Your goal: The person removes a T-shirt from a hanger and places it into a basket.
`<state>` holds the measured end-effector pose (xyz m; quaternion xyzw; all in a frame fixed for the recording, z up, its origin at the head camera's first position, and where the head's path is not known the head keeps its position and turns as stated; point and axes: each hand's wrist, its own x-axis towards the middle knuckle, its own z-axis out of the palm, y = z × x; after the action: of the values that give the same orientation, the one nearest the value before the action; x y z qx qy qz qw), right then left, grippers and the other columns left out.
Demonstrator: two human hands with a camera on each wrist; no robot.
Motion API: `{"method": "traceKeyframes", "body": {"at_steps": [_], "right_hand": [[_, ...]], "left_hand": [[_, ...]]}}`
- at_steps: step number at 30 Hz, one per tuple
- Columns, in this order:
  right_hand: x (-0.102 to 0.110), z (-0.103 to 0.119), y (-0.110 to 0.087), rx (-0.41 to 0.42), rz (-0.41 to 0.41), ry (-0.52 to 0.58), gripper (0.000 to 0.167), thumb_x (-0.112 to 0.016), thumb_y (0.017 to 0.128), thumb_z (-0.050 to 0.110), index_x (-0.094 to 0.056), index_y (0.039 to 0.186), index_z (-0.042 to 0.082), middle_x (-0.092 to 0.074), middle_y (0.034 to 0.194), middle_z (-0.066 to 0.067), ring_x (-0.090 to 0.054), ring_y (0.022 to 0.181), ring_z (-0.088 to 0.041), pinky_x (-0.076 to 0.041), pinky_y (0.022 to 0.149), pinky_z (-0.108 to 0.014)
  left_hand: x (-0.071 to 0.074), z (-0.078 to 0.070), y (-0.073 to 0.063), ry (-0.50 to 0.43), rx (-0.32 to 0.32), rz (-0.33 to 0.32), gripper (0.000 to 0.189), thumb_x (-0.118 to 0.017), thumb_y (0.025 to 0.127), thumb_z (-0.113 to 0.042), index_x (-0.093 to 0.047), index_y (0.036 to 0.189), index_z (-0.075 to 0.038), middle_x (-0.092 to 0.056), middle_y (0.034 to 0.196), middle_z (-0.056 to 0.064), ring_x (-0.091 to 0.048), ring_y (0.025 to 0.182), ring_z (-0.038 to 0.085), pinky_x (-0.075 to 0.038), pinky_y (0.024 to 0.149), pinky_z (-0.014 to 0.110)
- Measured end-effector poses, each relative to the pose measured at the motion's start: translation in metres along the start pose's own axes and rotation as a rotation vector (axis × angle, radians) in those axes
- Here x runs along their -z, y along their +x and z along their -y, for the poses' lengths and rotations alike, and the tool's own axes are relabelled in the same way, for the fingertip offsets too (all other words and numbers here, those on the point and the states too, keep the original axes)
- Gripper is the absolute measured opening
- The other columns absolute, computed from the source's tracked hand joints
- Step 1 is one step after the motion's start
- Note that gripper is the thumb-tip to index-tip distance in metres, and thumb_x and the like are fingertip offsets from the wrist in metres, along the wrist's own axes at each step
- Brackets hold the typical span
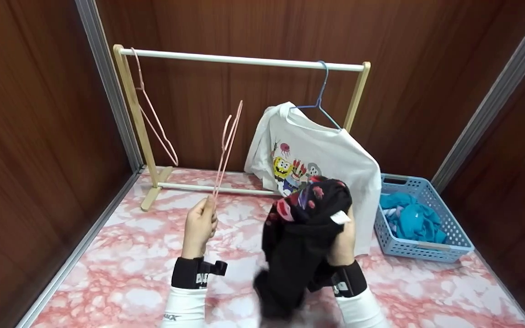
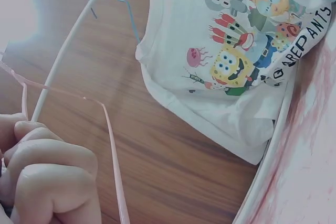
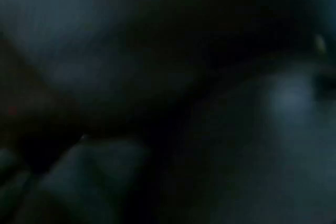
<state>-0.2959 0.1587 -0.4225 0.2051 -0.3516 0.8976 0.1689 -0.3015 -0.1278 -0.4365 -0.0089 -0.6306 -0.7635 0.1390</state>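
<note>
My left hand (image 1: 201, 225) grips a pink clothes hanger (image 1: 223, 152), its curled fingers also filling the lower left of the left wrist view. That hanger is held upright, seen nearly edge-on from the head. A bunched black shirt (image 1: 290, 246) with a colourful print and a white label hangs from my right hand (image 1: 344, 239). Cloth hides most of that hand's fingers, and the right wrist view is dark and blurred. Behind the shirt, a white long-sleeved shirt (image 1: 331, 150) with cartoon figures hangs on a blue hanger (image 1: 320, 102).
A rack with a white rail (image 1: 244, 59) and wooden posts stands at the back. Another pink hanger (image 1: 153, 114) hangs at its left end. On the right, a blue basket (image 1: 454, 228) contains turquoise cloth (image 1: 415, 221). Brown panels (image 1: 30, 136) enclose the marbled surface (image 1: 121, 264).
</note>
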Motion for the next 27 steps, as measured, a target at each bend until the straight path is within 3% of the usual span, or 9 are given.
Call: {"method": "traceKeyframes", "body": {"at_steps": [2,4,7,11,14,17,20,23,27], "right_hand": [[0.005,-0.006,0.001,0.039,-0.026,-0.192,0.052,-0.073,0.094,0.011,-0.055,0.143,0.011,-0.067,0.129,0.010,-0.065,0.118,-0.003,-0.052,0.104,-0.022],[0.014,-0.014,0.006,0.054,0.037,-0.420,0.055,-0.061,0.097,-0.003,-0.047,0.150,0.001,-0.063,0.138,0.010,-0.059,0.128,-0.003,-0.047,0.111,-0.024],[0.032,-0.025,0.014,0.185,0.225,-0.893,0.041,-0.051,0.087,-0.014,-0.063,0.126,-0.007,-0.054,0.154,-0.001,-0.040,0.148,-0.017,-0.025,0.128,-0.042],[0.052,-0.037,0.016,0.269,0.507,-1.333,0.022,-0.061,0.075,-0.001,-0.070,0.091,0.013,-0.034,0.165,-0.018,-0.012,0.154,-0.051,-0.004,0.115,-0.082],[0.061,-0.046,0.009,0.063,0.633,-1.494,0.019,-0.075,0.083,0.025,-0.070,0.101,0.023,-0.024,0.171,-0.011,-0.003,0.155,-0.056,-0.001,0.106,-0.090],[0.063,-0.055,0.000,-0.178,0.698,-1.604,0.057,-0.088,0.072,0.053,-0.064,0.115,0.024,-0.009,0.174,-0.007,0.002,0.156,-0.055,-0.001,0.104,-0.090],[0.062,-0.064,-0.009,-0.318,0.757,-1.705,0.093,-0.096,0.053,0.061,-0.057,0.127,0.021,-0.001,0.174,-0.013,-0.004,0.154,-0.058,-0.010,0.103,-0.091],[0.061,-0.070,-0.015,-0.350,0.792,-1.794,0.109,-0.102,0.044,0.056,-0.051,0.133,0.016,-0.008,0.172,-0.020,-0.025,0.147,-0.060,-0.029,0.100,-0.088],[0.061,-0.072,-0.014,-0.289,0.730,-1.846,0.100,-0.104,0.049,0.036,-0.053,0.131,0.014,-0.036,0.159,-0.024,-0.046,0.129,-0.055,-0.050,0.086,-0.075]], "left_hand": [[-0.001,0.000,0.000,0.007,-0.001,0.003,0.045,-0.045,0.112,-0.034,-0.044,0.076,-0.008,-0.031,0.052,-0.009,-0.027,0.039,0.002,-0.021,0.037,0.016],[-0.001,0.000,0.000,0.017,-0.002,0.008,0.044,-0.044,0.112,-0.033,-0.045,0.076,-0.008,-0.031,0.052,-0.009,-0.027,0.039,0.002,-0.021,0.037,0.016],[-0.002,0.000,0.000,0.020,-0.002,0.017,0.043,-0.044,0.112,-0.032,-0.044,0.075,-0.009,-0.031,0.052,-0.009,-0.027,0.039,0.001,-0.021,0.037,0.016],[-0.002,0.001,0.000,0.026,-0.007,0.014,0.043,-0.045,0.112,-0.032,-0.045,0.075,-0.011,-0.031,0.053,-0.009,-0.027,0.039,0.001,-0.021,0.037,0.016],[-0.002,0.001,0.001,0.032,-0.009,0.014,0.042,-0.045,0.112,-0.032,-0.045,0.075,-0.011,-0.031,0.053,-0.009,-0.027,0.039,0.001,-0.021,0.037,0.016],[-0.002,0.002,0.001,0.044,-0.006,0.010,0.043,-0.045,0.112,-0.033,-0.045,0.075,-0.011,-0.032,0.053,-0.009,-0.028,0.039,0.002,-0.022,0.037,0.016],[-0.001,0.003,0.002,0.044,0.005,0.005,0.043,-0.045,0.111,-0.034,-0.045,0.075,-0.010,-0.032,0.054,-0.009,-0.027,0.039,0.001,-0.022,0.038,0.016],[0.000,0.004,0.002,0.041,0.017,-0.003,0.043,-0.045,0.111,-0.035,-0.045,0.076,-0.009,-0.032,0.054,-0.009,-0.027,0.040,0.001,-0.022,0.038,0.015],[0.000,0.004,0.003,0.036,0.029,-0.015,0.044,-0.045,0.111,-0.035,-0.045,0.076,-0.010,-0.032,0.054,-0.008,-0.027,0.040,0.001,-0.022,0.038,0.015]]}}
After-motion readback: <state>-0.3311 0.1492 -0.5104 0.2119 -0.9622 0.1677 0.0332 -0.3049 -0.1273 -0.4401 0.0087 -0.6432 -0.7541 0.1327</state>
